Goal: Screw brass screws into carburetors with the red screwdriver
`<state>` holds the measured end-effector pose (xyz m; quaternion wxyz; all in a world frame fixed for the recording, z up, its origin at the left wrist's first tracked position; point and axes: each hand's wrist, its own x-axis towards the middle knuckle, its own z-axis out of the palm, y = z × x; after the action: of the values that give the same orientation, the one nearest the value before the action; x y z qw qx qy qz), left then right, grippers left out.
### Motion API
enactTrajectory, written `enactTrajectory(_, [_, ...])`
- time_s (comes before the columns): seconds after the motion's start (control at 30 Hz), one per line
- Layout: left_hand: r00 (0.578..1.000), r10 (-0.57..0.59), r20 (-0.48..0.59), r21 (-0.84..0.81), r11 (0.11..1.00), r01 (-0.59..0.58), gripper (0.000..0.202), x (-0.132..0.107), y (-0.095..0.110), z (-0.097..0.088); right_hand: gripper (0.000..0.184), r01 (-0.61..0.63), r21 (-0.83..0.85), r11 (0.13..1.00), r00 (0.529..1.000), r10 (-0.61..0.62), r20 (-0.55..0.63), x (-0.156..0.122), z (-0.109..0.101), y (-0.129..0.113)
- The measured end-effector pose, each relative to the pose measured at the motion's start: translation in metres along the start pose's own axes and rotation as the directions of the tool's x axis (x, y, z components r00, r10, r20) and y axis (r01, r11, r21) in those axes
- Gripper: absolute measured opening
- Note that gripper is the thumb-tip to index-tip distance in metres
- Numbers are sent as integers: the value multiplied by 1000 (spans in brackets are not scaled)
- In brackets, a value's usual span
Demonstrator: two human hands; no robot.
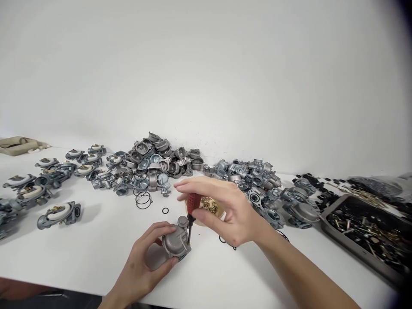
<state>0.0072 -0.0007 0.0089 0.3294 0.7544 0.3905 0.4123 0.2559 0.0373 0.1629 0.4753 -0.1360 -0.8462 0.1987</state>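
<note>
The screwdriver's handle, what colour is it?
Red. The screwdriver's handle shows best in the head view, by the right hand.

A big, plain white wall point(206, 77) stands behind a smooth, flat white table point(93, 255). Soft light falls on both.

White table point(106, 253) | heaped metal parts point(154, 161) | black ring point(165, 213) | tray point(357, 251)

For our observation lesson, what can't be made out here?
Head view:
Spot under the screwdriver: covered by its tip.
Part of the yellow dish: behind the right grip.
Held carburetor, underside: hidden by its body.
Leftmost carburetor: cut off by left edge.
Metal tray, right end: lost in dark corner.
</note>
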Motion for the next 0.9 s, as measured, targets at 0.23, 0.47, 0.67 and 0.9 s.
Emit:
enactTrajectory(0.23, [1000,-16,11,-31,999,16,47,4,2,0,36,13,14,1000,1000,-12,-20,1,-5,0])
enactTrajectory(0.47, [999,-39,27,-43,998,40,47,0,2,-1,37,-5,49,999,999,7,-52,-1,0,-1])
enactTrajectory(0.67, [999,-28,30,-37,999,29,46,1,2,-1,37,-25,126,992,999,21,35,-1,0,1])
enactTrajectory(0.9, [1000,-24,18,-43,999,25,47,2,4,-1,37,-64,111,992,995,54,89,-1,-3,-3])
